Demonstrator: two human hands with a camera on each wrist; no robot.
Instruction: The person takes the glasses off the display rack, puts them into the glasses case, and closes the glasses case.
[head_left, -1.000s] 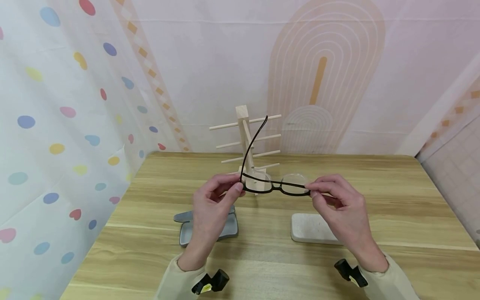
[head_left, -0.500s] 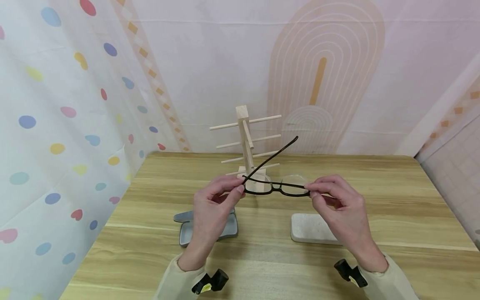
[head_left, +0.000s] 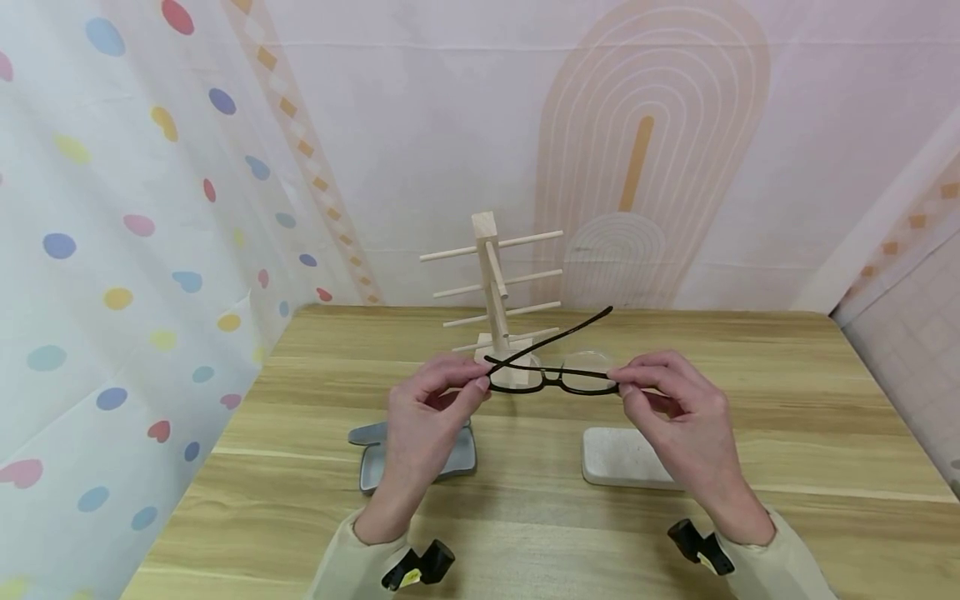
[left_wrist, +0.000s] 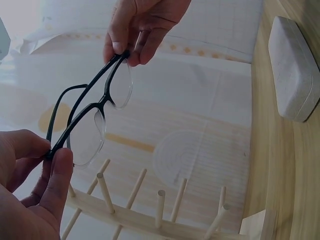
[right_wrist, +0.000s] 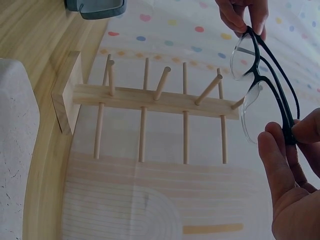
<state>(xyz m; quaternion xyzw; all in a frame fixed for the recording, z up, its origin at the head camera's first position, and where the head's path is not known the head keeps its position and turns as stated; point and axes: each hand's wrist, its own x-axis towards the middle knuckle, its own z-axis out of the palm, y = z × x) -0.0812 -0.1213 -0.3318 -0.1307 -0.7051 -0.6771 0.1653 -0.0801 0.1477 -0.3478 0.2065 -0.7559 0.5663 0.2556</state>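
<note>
Black-framed glasses [head_left: 558, 379] with clear lenses hang in the air above the wooden table [head_left: 525, 525], held at both ends. My left hand [head_left: 477, 381] pinches the left hinge corner; my right hand [head_left: 622, 386] pinches the right corner. The left temple arm [head_left: 570, 332] slants low across the back of the frame toward the right. In the left wrist view the glasses [left_wrist: 90, 117] stretch from my left hand [left_wrist: 52, 157] up to my right hand [left_wrist: 127, 50]. The right wrist view shows the glasses [right_wrist: 260, 82] pinched by my right hand [right_wrist: 290, 135].
A wooden peg rack [head_left: 495, 292] stands just behind the glasses. Under my left hand lies an open grey glasses case [head_left: 453, 457]; a shut white case [head_left: 618, 458] lies under my right hand. A dotted curtain hangs at the left, a printed backdrop behind.
The left temple arm has swung down from nearly upright to a low slant across the frame. Both hands have stayed in place, still pinching the corners.
</note>
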